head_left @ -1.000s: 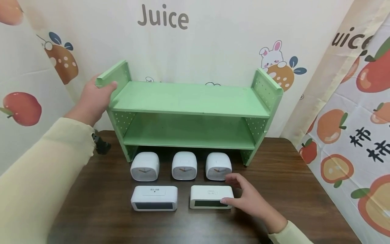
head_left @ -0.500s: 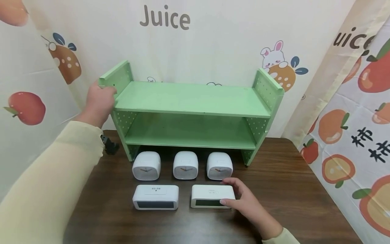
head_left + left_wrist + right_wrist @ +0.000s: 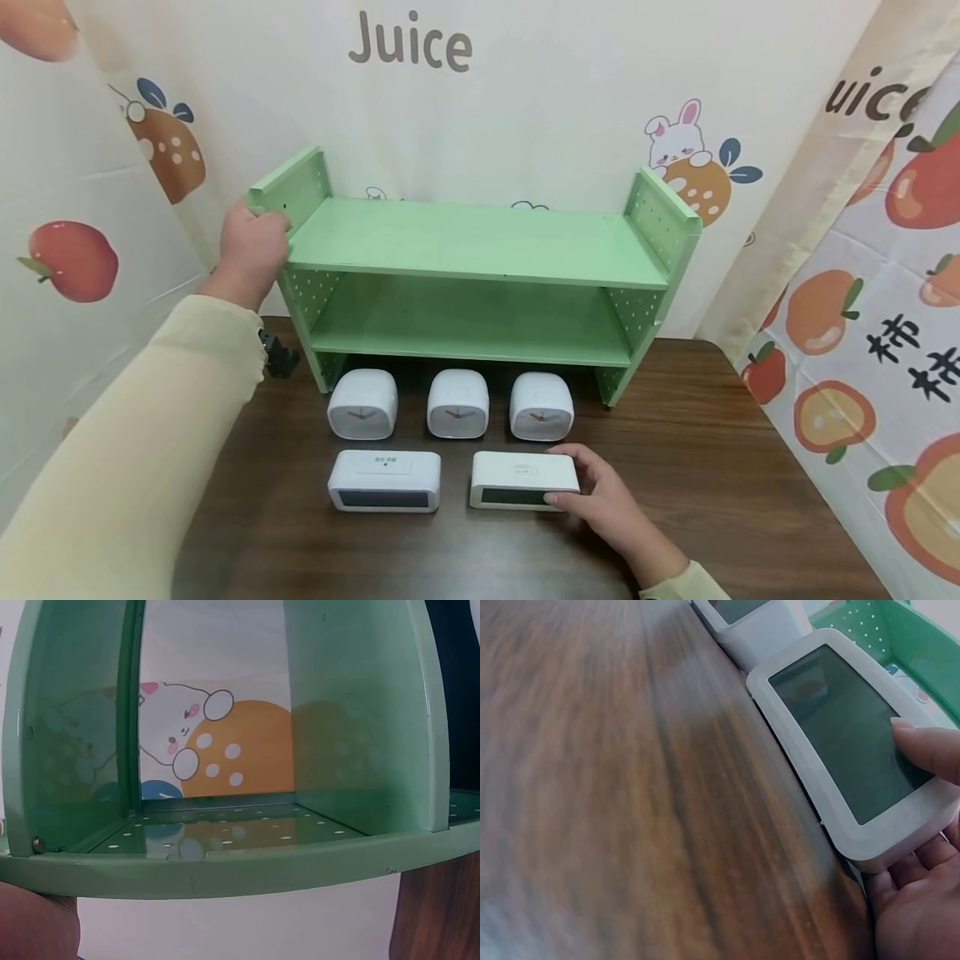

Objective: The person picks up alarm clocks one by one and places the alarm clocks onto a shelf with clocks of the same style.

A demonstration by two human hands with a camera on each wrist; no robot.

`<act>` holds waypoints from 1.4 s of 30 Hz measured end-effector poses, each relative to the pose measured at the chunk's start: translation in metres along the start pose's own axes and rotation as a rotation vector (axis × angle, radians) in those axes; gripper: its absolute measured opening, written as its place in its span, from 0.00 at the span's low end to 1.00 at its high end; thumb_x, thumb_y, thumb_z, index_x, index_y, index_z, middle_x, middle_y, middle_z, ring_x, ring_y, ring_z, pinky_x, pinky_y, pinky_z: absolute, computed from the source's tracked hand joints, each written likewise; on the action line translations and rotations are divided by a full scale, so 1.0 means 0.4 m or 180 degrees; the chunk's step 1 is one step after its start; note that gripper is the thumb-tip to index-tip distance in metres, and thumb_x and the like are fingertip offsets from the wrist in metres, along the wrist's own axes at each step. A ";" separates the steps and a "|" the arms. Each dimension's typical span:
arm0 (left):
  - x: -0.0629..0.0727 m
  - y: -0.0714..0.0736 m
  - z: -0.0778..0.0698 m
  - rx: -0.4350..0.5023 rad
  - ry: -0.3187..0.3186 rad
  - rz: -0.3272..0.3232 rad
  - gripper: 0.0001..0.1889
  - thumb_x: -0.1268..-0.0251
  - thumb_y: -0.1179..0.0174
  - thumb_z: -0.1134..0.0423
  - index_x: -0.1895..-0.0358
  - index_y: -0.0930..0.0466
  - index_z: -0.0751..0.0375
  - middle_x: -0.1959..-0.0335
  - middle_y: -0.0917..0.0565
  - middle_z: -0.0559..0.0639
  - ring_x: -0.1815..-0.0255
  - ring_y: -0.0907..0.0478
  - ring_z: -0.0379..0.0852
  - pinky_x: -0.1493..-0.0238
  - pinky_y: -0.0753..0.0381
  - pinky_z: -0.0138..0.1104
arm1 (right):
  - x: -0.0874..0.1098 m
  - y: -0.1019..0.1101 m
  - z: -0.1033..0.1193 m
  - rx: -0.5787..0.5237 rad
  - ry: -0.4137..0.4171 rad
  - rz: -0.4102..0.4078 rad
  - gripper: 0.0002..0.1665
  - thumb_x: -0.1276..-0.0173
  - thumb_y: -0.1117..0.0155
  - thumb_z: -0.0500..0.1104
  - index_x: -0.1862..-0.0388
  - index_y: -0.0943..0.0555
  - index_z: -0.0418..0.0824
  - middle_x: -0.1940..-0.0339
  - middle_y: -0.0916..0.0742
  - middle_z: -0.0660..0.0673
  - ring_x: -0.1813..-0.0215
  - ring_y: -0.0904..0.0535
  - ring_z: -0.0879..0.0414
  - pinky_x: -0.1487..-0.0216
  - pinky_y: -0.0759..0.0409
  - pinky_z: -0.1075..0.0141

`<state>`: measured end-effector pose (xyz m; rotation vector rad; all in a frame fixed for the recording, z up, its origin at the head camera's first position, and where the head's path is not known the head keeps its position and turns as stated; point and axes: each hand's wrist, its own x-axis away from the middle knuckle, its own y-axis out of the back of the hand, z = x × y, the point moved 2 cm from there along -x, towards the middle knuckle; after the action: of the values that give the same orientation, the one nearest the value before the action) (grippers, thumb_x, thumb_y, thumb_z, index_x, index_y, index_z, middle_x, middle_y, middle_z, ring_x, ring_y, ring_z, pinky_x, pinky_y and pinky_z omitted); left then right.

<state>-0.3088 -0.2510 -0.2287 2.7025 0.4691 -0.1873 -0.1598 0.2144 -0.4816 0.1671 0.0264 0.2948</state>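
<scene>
My left hand (image 3: 255, 250) grips the upper left side panel of a green two-tier shelf (image 3: 465, 237); part of that hand shows under the panel's edge in the left wrist view. At the front right, my right hand (image 3: 606, 500) holds the right end of a white digital clock (image 3: 521, 468). Its thumb (image 3: 930, 750) lies on the dark screen, the other fingers behind the case. The clock is at the tabletop, its screen facing me. A second white digital clock (image 3: 384, 475) stands to its left.
Three small white analog clocks stand in a row before the shelf: left clock (image 3: 363, 404), middle clock (image 3: 457, 404), right clock (image 3: 541, 406). Beneath everything is a dark wooden table (image 3: 705, 450). Fruit-printed curtains (image 3: 525, 100) hang behind and at both sides.
My right hand has closed in on the right digital clock, its fingers now behind the case. My left hand has stayed on the shelf panel, while the view has shifted slightly.
</scene>
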 end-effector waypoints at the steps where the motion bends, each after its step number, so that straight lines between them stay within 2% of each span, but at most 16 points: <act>1: 0.000 0.001 0.001 0.0007 -0.0004 -0.0015 0.29 0.25 0.61 0.61 0.21 0.39 0.55 0.26 0.32 0.52 0.34 0.36 0.45 0.30 0.37 0.46 | -0.001 0.000 0.000 0.0012 0.0006 0.0000 0.33 0.41 0.22 0.34 0.37 0.24 0.34 0.45 0.18 0.37 0.49 0.19 0.50 0.50 0.19 0.64; 12: -0.006 0.013 0.012 -0.0051 -0.0031 -0.0106 0.28 0.26 0.61 0.62 0.24 0.34 0.57 0.30 0.29 0.52 0.39 0.34 0.44 0.37 0.33 0.41 | -0.008 -0.005 0.005 0.0055 0.0110 0.0043 0.34 0.39 0.22 0.33 0.34 0.24 0.34 0.45 0.17 0.39 0.50 0.19 0.51 0.51 0.19 0.65; 20: -0.007 0.021 0.014 -0.0083 -0.0100 -0.0187 0.28 0.28 0.61 0.63 0.25 0.33 0.58 0.32 0.27 0.52 0.42 0.34 0.44 0.41 0.33 0.38 | -0.012 -0.009 0.006 -0.0018 0.0269 0.0150 0.33 0.38 0.24 0.32 0.35 0.25 0.31 0.45 0.18 0.34 0.50 0.19 0.53 0.51 0.19 0.65; 24: -0.006 0.022 0.016 -0.0076 -0.0102 -0.0179 0.28 0.28 0.62 0.63 0.25 0.33 0.57 0.32 0.27 0.52 0.42 0.34 0.44 0.40 0.32 0.39 | -0.012 -0.010 0.007 -0.0002 0.0251 0.0170 0.32 0.37 0.24 0.32 0.35 0.25 0.31 0.44 0.18 0.34 0.50 0.20 0.53 0.50 0.19 0.65; 34: -0.002 0.015 0.004 -0.0094 -0.0081 -0.0148 0.29 0.28 0.63 0.65 0.24 0.35 0.57 0.31 0.29 0.52 0.39 0.34 0.45 0.34 0.34 0.44 | -0.006 -0.006 0.008 -0.0014 0.0039 0.0025 0.32 0.37 0.24 0.34 0.35 0.25 0.34 0.44 0.18 0.37 0.49 0.20 0.51 0.50 0.19 0.64; 42: -0.006 0.001 0.002 -0.0040 -0.0022 -0.0064 0.30 0.27 0.64 0.64 0.23 0.37 0.54 0.29 0.30 0.51 0.38 0.34 0.45 0.31 0.35 0.46 | 0.009 -0.007 0.030 -0.0313 0.0170 -0.0006 0.31 0.35 0.29 0.29 0.34 0.28 0.28 0.43 0.19 0.36 0.49 0.19 0.53 0.53 0.16 0.64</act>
<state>-0.3110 -0.2524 -0.2289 2.6850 0.4939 -0.1986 -0.1549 0.2107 -0.4703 0.0614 0.0649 0.2979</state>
